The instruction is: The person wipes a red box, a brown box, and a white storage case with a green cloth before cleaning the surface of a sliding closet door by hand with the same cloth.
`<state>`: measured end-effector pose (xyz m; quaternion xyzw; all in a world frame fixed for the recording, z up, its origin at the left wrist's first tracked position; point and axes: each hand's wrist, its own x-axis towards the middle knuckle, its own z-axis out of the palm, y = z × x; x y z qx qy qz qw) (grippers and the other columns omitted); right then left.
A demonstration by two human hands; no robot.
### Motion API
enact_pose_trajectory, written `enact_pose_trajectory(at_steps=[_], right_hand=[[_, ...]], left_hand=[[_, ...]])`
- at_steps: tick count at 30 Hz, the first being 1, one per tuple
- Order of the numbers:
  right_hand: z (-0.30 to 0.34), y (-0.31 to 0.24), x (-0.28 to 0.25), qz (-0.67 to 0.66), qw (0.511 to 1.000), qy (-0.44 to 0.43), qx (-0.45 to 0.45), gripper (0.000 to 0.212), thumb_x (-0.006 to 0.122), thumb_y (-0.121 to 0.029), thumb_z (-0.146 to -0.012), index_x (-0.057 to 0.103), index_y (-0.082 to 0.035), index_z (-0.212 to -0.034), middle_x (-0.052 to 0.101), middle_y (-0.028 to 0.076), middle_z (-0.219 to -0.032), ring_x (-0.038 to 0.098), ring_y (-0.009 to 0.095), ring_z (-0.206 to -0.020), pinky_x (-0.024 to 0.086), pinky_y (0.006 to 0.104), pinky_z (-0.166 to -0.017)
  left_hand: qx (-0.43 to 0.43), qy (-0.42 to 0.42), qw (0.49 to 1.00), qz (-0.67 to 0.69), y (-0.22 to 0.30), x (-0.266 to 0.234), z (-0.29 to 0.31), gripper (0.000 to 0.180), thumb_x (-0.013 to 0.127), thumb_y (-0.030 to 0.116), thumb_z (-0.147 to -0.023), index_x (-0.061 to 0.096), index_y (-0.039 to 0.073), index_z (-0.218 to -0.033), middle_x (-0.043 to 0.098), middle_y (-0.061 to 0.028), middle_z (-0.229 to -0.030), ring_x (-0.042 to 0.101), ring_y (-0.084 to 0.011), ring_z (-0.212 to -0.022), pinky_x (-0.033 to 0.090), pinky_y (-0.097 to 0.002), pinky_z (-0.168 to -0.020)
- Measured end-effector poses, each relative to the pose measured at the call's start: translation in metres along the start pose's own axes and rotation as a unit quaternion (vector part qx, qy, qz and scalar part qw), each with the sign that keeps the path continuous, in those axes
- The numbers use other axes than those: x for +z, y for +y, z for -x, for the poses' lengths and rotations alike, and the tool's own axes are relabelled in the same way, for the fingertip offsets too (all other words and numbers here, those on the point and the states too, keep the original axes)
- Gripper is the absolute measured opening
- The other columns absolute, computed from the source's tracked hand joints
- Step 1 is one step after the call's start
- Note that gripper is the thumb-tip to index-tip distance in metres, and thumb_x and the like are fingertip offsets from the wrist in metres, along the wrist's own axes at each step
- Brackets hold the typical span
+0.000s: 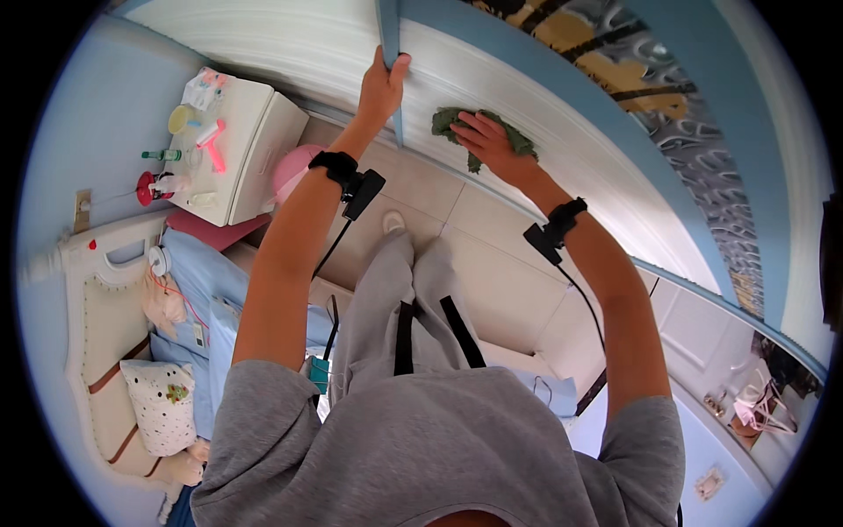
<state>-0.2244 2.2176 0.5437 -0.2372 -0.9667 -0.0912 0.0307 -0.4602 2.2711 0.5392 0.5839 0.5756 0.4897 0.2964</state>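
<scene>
A crumpled dark green cloth [446,121] lies against the white door panel [544,97], under my right hand [493,147]. The fingers of that hand stretch over the cloth and press it to the panel; part of it bunches out on both sides. Farther left, my left hand [383,92] grips the blue door frame [388,26] at its upright edge, thumb on the right side. Its other fingers are partly hidden. The tall sliding door also has a patterned strip [615,66] of gold and grey bordered in blue.
At left stands a white bedside cabinet [250,149] carrying a pink razor-like tool [213,145], a green bottle [162,155] and a yellow cup [181,119]. A pink round object [294,171] sits beside it. Behind is a bed with a cream headboard [97,351] and a spotted pillow [158,404].
</scene>
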Motion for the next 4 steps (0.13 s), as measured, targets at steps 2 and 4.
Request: enact_pose_trajectory(at_steps=[2, 4], right_hand=[[0.013, 0.002, 0.016, 0.001, 1.0, -0.015, -0.006, 0.038, 0.051, -0.007, -0.073, 0.052, -0.008, -0.112, 0.034, 0.004, -0.133, 0.026, 0.02, -0.125, 0.017, 0.0348, -0.106], [0.033, 0.006, 0.053, -0.077, 0.988, 0.135, -0.015, 0.039, 0.052, -0.002, -0.075, 0.052, -0.01, -0.113, 0.034, 0.003, -0.134, 0.024, 0.02, -0.126, 0.015, 0.0375, -0.106]], left_hand=[[0.002, -0.018, 1.0, 0.016, -0.014, 0.006, 0.001, 0.047, 0.042, 0.051, -0.084, 0.046, 0.005, -0.094, 0.052, -0.0105, -0.063, 0.051, -0.0234, -0.055, 0.04, -0.033, -0.054], [0.019, 0.033, 0.998, 0.045, -0.026, 0.017, 0.007, 0.045, 0.044, 0.05, -0.083, 0.046, 0.007, -0.095, 0.052, -0.0098, -0.062, 0.051, -0.0228, -0.055, 0.04, -0.0324, -0.053]])
